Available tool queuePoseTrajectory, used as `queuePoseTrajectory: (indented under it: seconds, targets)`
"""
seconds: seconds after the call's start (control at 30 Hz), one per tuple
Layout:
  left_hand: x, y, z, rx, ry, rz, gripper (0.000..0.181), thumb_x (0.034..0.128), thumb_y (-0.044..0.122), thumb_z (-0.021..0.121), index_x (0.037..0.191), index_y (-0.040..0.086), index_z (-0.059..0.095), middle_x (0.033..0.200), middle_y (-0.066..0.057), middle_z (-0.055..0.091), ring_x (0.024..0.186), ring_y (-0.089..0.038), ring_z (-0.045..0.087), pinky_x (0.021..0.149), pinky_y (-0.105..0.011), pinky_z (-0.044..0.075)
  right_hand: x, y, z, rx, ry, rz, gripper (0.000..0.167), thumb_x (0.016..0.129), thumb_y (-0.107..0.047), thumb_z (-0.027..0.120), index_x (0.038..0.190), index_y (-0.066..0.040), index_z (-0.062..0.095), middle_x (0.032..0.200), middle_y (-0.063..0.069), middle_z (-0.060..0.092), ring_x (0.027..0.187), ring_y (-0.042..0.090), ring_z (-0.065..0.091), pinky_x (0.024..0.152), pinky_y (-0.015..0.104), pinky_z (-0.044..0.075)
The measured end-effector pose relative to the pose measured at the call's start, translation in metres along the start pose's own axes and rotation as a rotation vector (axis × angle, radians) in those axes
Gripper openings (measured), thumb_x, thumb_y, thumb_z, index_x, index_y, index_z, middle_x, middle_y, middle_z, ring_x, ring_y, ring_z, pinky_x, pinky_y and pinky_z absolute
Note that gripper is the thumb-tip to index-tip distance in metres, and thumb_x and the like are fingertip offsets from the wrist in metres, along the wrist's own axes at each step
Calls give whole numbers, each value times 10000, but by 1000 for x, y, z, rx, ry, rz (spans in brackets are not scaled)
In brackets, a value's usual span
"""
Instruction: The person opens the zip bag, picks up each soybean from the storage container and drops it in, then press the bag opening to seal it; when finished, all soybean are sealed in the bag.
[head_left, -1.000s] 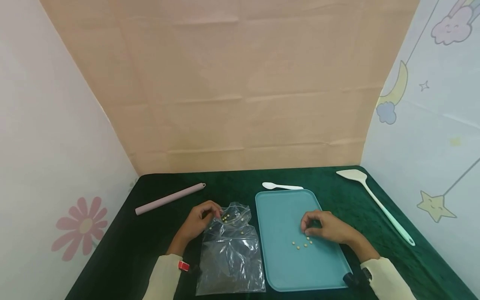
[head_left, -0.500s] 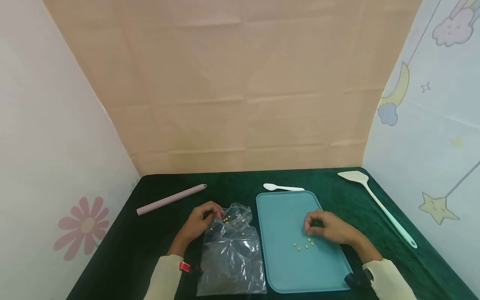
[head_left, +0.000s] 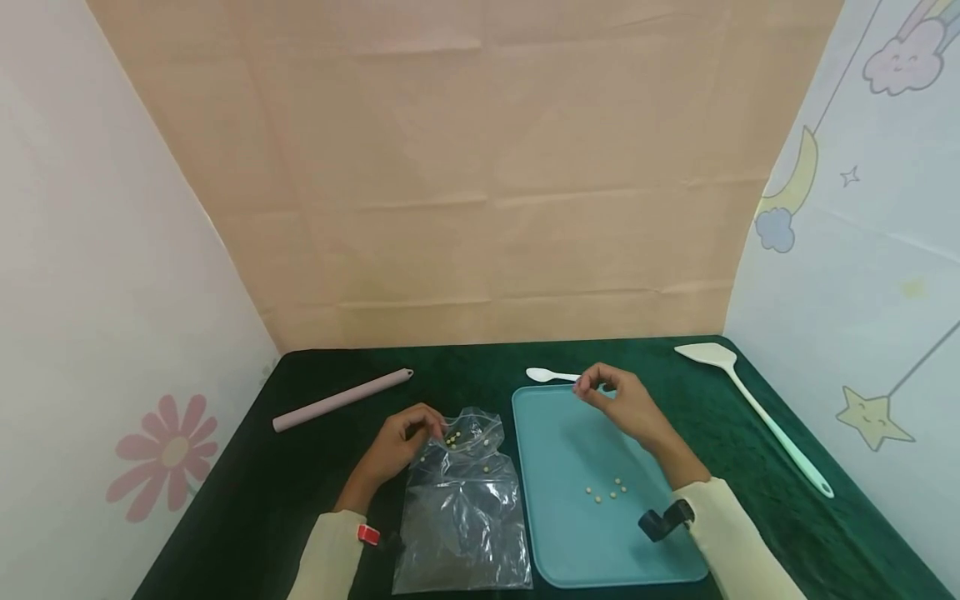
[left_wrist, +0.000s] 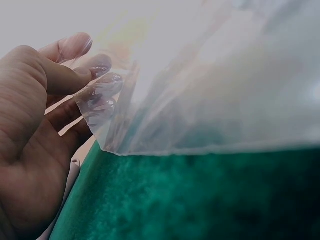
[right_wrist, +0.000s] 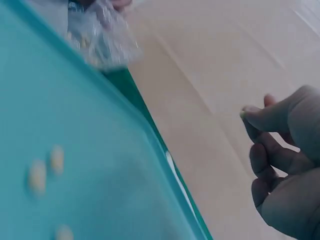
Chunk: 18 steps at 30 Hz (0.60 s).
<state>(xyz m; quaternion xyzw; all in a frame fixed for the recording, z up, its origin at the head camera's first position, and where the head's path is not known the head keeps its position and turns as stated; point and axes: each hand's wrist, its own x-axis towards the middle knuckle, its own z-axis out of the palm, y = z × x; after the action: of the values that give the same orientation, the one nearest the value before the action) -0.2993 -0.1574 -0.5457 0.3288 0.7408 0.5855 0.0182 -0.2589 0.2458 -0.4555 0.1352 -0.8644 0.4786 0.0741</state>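
A dark green cloth [head_left: 247,500] spreads beneath everything; on it lies a blue rectangular tray [head_left: 577,542], and just left of that a clear zip-seal bag [head_left: 461,533] lies flat; a pale spatula [head_left: 712,354] slants at the far right, a pink rod [head_left: 342,400] with a holed end at the far left. The right hand [head_left: 621,407] hangs over the tray's far edge, thumb and forefinger meeting at their tips; the left hand [head_left: 403,442] pinches the bag's upper left corner between thumb and fingers. A white spoon [head_left: 542,375] lies beyond the tray, partly behind the right fingertips. Five yellowish beads [head_left: 613,495], perhaps soybeans, lie on the tray, nearer the person and well apart from those fingertips; more sit in the bag near the left fingers. A pale speck [right_wrist: 243,114] between the right fingertips is probably another bead; the step in hand seems to be carrying it bagward, which would call for moving left to the bag's mouth without loosening the pinch.
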Motion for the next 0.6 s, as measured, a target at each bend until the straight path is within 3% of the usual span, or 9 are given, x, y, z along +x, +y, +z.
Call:
queuePoseTrajectory:
  seconds: [0.1,0.27,0.5,0.6]
  targets:
    - [0,0,-1,-5,-10,24,194,996,-24,564,943,116,687,1116,-55,659,1083,-252,619,948,-327,479,16,-10,22,44,10,-8,54,980,-188,670,968,-135,666,1025,10,692,994,211,602,886,460,435]
    - [1,0,2,-20,-19,51,187,994,-35,562,942,99,682,1111,-72,659,1082,-259,618,942,-309,484,34,-31,57,91,-60,-26,55,972,-201,682,967,-147,675,1042,-45,696,1002,205,612,828,424,504]
    - [5,0,6,-15,-25,67,194,988,-73,544,943,58,680,1111,-114,655,1069,-271,616,937,-310,483,38,-42,96,138,-145,-81,42,955,-140,698,928,-149,667,1011,-42,704,964,176,642,859,477,508]
    - [6,1,7,-11,-21,59,195,989,-71,543,936,59,678,1106,-107,657,1062,-262,620,926,-311,489,36,-39,107,133,-175,-65,43,958,-163,698,922,-158,675,997,-63,707,972,150,650,881,459,505]
